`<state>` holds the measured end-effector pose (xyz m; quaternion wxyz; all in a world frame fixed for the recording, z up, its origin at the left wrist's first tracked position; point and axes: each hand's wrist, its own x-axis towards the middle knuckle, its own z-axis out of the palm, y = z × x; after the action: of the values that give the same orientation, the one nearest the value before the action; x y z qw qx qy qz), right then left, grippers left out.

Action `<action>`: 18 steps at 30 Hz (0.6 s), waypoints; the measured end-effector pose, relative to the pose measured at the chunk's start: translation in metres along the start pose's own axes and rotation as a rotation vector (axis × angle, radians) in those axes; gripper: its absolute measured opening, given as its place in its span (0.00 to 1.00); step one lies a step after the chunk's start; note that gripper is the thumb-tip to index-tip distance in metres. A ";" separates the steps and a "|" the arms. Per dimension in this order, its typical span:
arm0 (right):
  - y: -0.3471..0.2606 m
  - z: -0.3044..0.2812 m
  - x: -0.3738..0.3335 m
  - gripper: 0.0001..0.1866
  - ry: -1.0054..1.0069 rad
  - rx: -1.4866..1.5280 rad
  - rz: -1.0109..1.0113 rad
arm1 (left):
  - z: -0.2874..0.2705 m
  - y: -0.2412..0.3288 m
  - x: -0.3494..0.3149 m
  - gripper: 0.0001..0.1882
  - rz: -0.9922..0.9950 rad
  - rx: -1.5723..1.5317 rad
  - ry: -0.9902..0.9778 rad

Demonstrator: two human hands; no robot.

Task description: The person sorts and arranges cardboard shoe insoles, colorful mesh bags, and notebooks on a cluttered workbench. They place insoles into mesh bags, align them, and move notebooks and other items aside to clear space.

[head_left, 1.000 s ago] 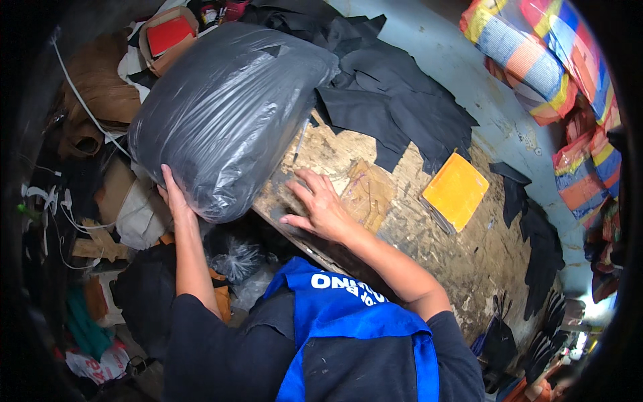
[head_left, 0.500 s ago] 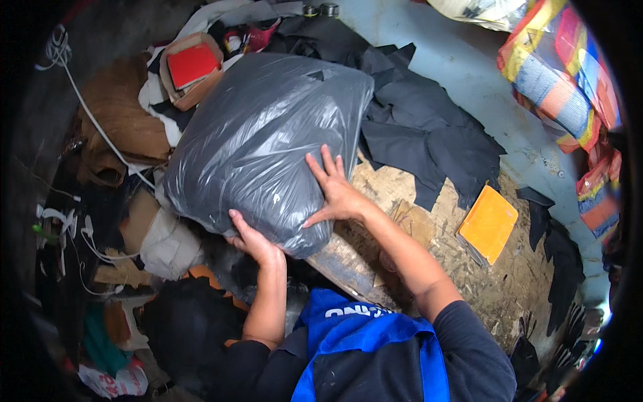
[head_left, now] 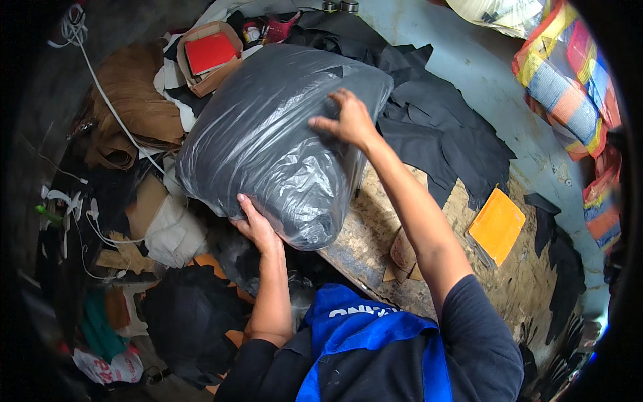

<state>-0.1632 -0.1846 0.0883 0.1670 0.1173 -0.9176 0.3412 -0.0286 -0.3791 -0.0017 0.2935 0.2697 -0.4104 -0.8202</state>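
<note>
A large, bulging dark grey plastic bag [head_left: 268, 134] fills the middle of the view, tilted across the near edge of the work table. My left hand [head_left: 258, 224] holds its lower near edge, the thumb up along the side and the other fingers tucked beneath, partly hidden. Over the upper right part of the bag is my right hand [head_left: 348, 120], thumb and fingers apart and slightly bent. Nothing shows in its grasp; whether the fingertips touch the plastic I cannot tell. What the bag contains is hidden.
Black sheet pieces [head_left: 449, 134] lie behind and right of the bag on the worn table [head_left: 375, 221]. An orange notebook [head_left: 497, 226] rests at right. A box with a red item [head_left: 211, 53], a brown roll [head_left: 127, 100] and a white cord [head_left: 110, 107] are at left.
My right hand has come off the bag's near right side and moved up and farther over it. My left hand stays at the lower edge. The whole view has shifted slightly.
</note>
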 end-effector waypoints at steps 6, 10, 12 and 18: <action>0.028 0.015 0.031 0.53 -0.202 -0.340 0.107 | -0.006 -0.005 -0.002 0.39 0.075 0.051 -0.026; 0.001 0.033 -0.011 0.46 -0.233 -0.250 0.031 | -0.017 -0.015 0.004 0.41 0.059 0.112 0.036; -0.022 0.039 -0.062 0.42 -0.250 -0.224 -0.096 | -0.025 -0.017 0.009 0.40 0.030 0.205 0.027; -0.055 0.001 -0.191 0.39 -0.384 0.058 -0.336 | -0.063 -0.002 0.006 0.21 -0.008 0.114 -0.075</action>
<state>0.0301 -0.2069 0.0461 0.0408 0.3354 -0.8899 0.3063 0.0095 -0.4150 -0.0373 0.2587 0.2568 -0.4662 -0.8061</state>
